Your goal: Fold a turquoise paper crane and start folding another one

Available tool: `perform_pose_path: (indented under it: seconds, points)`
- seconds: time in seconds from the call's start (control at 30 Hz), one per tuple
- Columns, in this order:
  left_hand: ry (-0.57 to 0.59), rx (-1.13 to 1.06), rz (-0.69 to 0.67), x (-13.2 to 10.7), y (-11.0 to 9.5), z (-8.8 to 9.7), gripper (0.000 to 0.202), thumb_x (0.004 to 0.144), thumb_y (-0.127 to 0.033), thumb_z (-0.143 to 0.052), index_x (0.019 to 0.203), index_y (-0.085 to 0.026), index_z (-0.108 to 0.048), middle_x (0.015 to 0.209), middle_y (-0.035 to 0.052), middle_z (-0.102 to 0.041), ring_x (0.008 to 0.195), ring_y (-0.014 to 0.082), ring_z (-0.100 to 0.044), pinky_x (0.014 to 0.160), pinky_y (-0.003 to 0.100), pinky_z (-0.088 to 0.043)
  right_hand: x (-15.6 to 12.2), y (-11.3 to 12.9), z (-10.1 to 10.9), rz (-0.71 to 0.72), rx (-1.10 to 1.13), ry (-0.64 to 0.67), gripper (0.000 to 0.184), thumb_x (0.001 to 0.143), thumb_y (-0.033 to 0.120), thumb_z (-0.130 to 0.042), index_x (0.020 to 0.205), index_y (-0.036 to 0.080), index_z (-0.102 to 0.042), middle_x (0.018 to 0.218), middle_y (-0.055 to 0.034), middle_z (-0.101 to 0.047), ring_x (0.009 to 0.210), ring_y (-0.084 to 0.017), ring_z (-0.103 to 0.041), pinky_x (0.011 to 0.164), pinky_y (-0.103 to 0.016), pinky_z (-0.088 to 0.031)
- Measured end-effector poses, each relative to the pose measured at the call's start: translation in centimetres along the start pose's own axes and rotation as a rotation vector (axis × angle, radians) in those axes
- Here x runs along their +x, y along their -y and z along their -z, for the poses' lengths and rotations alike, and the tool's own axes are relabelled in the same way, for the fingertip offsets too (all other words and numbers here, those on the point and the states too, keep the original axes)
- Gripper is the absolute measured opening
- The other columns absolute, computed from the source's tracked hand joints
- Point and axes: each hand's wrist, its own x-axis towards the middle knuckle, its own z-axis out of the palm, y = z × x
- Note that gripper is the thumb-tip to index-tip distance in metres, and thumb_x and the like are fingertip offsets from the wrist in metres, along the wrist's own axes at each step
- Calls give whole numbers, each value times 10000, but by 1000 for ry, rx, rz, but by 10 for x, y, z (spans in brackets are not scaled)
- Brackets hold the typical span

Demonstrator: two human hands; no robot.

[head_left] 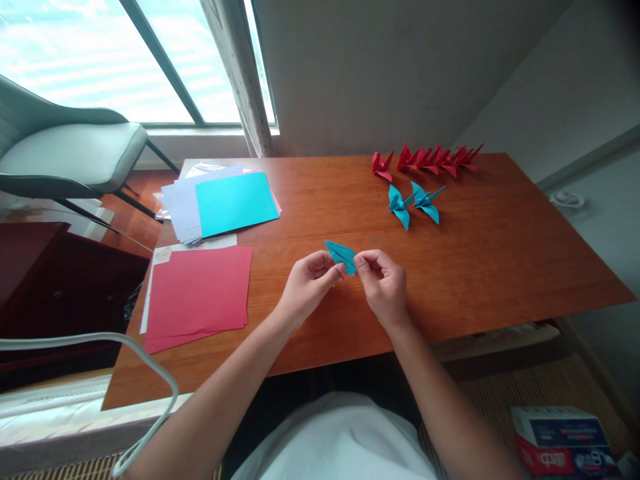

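A small folded piece of blue paper (341, 255) is pinched between both of my hands just above the wooden table (480, 253). My left hand (307, 281) grips its near left side with thumb and fingers closed. From the right, my right hand (383, 283) pinches the same piece, its fingers curled. Two finished blue paper cranes (414, 202) lie further back on the table. Behind them stands a row of several red paper cranes (430, 160).
A stack of red paper sheets (199, 297) lies at the near left of the table. Behind it sits a stack of pale sheets with a turquoise sheet (235, 202) on top. A grey chair (70, 157) stands by the window. A printed box (563, 440) lies on the floor at right.
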Motion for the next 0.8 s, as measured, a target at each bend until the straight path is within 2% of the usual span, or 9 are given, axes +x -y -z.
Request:
perform_pose_path:
  seconds: [0.17, 0.27, 0.4, 0.67, 0.8]
  points:
    - [5, -21, 14, -1, 1, -5, 333, 767, -461, -817, 862, -157, -720, 774, 27, -707, 709, 140, -622, 663, 238, -481, 1, -1, -1, -37, 58, -30, 204, 945, 404, -643, 862, 222, -683, 750, 5, -685, 672, -143, -637, 605, -258, -489]
    - [-37, -20, 3, -1, 1, -4, 305, 796, -438, -798, 887, -155, -733, 792, 31, -718, 724, 137, -633, 676, 234, -481, 2, 1, -2, 59, -24, -37, 153, 951, 362, -642, 903, 231, -705, 858, -17, -700, 783, -159, -657, 646, -269, -505]
    - [-98, -13, -21, 0, 2, 0, 273, 798, -416, -801, 836, -159, -719, 743, 17, -707, 700, 132, -634, 666, 232, -479, 0, 5, -2, 221, -168, -132, 124, 961, 266, -625, 1042, 241, -715, 981, -48, -705, 892, -177, -664, 699, -291, -532]
    - [-132, -15, -44, 2, 3, 1, 266, 792, -412, -807, 831, -164, -718, 738, 14, -711, 694, 129, -642, 649, 227, -479, -1, 7, -3, 376, -332, -145, 110, 952, 212, -636, 1021, 229, -720, 937, -55, -701, 700, -143, -602, 626, -292, -523]
    - [-129, -16, -52, 2, 2, 0, 252, 787, -397, -811, 821, -165, -720, 746, 10, -712, 688, 124, -639, 650, 225, -481, 0, 7, -3, 399, -330, -143, 87, 937, 184, -648, 984, 226, -708, 915, -53, -689, 693, -145, -605, 613, -291, -523]
